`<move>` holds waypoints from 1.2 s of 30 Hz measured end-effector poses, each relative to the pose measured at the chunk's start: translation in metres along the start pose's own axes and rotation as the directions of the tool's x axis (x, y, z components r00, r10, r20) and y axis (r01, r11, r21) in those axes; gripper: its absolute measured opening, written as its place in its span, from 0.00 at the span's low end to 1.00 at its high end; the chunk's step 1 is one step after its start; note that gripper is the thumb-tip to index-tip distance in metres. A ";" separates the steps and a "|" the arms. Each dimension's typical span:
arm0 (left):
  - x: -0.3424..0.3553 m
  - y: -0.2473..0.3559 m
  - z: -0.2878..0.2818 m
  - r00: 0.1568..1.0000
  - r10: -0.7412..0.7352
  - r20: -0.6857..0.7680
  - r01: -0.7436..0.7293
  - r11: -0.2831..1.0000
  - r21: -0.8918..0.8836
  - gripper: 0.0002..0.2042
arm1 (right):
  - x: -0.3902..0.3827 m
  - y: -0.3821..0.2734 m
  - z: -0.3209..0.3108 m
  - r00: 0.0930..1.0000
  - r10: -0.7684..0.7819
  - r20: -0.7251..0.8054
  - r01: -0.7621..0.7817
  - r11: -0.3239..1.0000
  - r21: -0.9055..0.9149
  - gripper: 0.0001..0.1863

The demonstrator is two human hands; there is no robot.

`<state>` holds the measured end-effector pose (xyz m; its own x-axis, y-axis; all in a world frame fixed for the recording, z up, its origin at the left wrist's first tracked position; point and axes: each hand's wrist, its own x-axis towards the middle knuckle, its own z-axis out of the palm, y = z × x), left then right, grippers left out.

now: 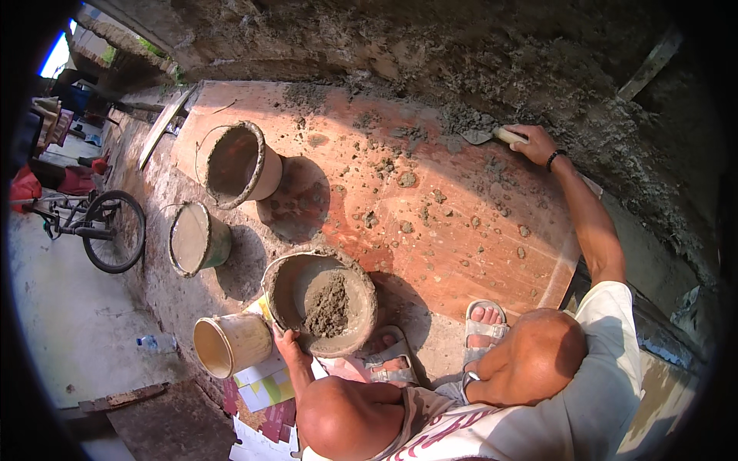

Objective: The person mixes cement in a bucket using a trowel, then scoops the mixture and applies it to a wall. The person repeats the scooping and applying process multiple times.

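I have the trowel [493, 136] at the far edge of the board [430, 257], its blade touching a mortar heap [466, 119] there. The right hand [536, 144] is wrapped around its handle. Off the board's near edge, the left hand [294, 353] touches the rim of the bucket [283, 284], which holds mortar [326, 306]; I can't tell how tightly the fingers close. A big pail [267, 173] stands on the board's left end; a green pail [220, 242] and cream pail [244, 342] sit off its near side. The rough wall [461, 46] runs along the board's far edge, and a bike [84, 230] lies well left of it.
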<state>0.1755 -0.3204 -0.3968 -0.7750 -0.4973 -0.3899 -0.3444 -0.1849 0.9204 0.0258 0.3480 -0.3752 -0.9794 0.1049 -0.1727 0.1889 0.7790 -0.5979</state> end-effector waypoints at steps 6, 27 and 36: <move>0.000 -0.003 0.004 1.000 -0.015 0.000 0.015 1.000 -0.020 0.40 | -0.025 -0.012 0.008 0.990 -0.049 -0.132 0.032 0.991 -0.128 0.26; -0.001 -0.004 0.001 0.993 -0.117 0.012 0.116 0.963 -0.242 0.40 | -0.113 -0.292 0.053 0.642 -0.685 0.345 0.719 0.694 0.038 0.25; -0.003 -0.003 0.007 0.991 -0.087 0.099 0.117 0.928 -0.354 0.38 | -0.121 -0.383 0.089 0.506 -0.631 0.588 0.853 0.469 -0.231 0.30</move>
<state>0.1752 -0.3130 -0.3991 -0.7904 -0.3931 -0.4698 -0.2228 -0.5299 0.8183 0.0786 -0.0178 -0.1952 -0.5727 -0.8018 -0.1705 -0.7631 0.5974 -0.2465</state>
